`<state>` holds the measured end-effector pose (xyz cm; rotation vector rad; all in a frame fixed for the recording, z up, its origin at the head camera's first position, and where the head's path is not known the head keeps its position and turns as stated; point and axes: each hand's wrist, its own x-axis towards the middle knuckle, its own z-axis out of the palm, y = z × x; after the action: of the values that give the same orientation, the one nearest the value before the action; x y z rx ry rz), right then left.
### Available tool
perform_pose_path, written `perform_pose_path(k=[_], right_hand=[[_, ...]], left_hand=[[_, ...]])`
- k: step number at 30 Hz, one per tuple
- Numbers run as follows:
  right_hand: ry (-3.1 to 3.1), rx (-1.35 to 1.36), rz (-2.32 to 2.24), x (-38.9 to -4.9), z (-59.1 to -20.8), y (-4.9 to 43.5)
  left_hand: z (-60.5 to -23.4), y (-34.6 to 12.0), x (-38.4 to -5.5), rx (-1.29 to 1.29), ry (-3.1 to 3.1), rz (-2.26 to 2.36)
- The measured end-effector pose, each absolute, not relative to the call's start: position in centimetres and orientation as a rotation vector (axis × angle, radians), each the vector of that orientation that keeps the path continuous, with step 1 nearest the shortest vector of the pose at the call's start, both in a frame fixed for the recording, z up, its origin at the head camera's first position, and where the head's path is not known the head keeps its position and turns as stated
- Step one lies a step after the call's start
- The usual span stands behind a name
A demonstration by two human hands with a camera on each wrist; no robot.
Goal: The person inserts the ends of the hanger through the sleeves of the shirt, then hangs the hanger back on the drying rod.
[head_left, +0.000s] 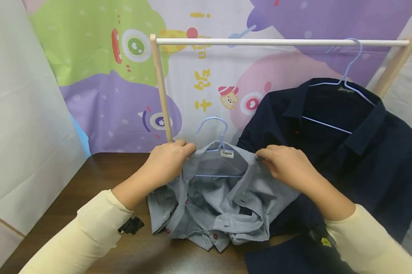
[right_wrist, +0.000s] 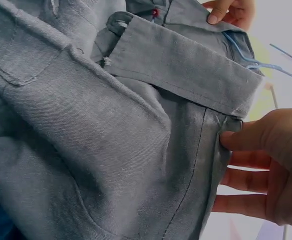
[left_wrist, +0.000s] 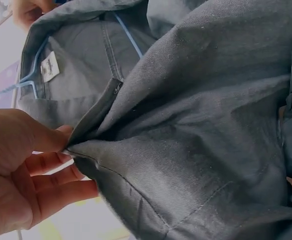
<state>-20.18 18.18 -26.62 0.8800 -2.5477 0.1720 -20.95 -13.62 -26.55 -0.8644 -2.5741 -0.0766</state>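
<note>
A grey shirt point(head_left: 206, 205) with red buttons hangs over a light blue wire hanger point(head_left: 223, 131), whose hook rises above the collar beside a white label point(head_left: 227, 153). My left hand point(head_left: 169, 160) pinches the shirt near the left side of its collar. On the other side, my right hand point(head_left: 288, 165) pinches the cloth by the right shoulder. Both wrist views show thumb and fingers gripping the grey fabric point(left_wrist: 150, 165) at its edge. The hanger's lower bar crosses inside the shirt's open neck. The shirt's lower part bunches just over the table.
A wooden rack with a white rod point(head_left: 260, 42) stands behind. From its right part a dark navy shirt point(head_left: 363, 163) hangs on another blue hanger point(head_left: 346, 76). Dark cloth point(head_left: 281, 255) lies at the front right of the brown table point(head_left: 116, 171). A cartoon-print curtain point(head_left: 106, 95) hangs at the back.
</note>
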Motion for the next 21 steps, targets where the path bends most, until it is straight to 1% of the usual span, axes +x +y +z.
perform_pose_path(k=[4,10,15,21], right_hand=[[-2.534,0.904,0.194,-20.0,-27.1,18.8],[-2.566,0.886,0.227,-19.7,-27.2,20.2],[-2.529,0.909,0.243,-19.5,-27.3,21.4],[-2.455,1.014,0.27,-19.6,-27.1,22.8]], left_hand=[[-26.5,-13.8,-21.1,-0.909,-2.588,-0.196],[-25.8,-14.6,-21.5,-1.012,-2.595,-0.606],[-25.5,-15.3,-21.9,-0.937,-2.582,-0.847],[-25.4,-16.3,-22.3,-0.817,-2.515,-0.996]])
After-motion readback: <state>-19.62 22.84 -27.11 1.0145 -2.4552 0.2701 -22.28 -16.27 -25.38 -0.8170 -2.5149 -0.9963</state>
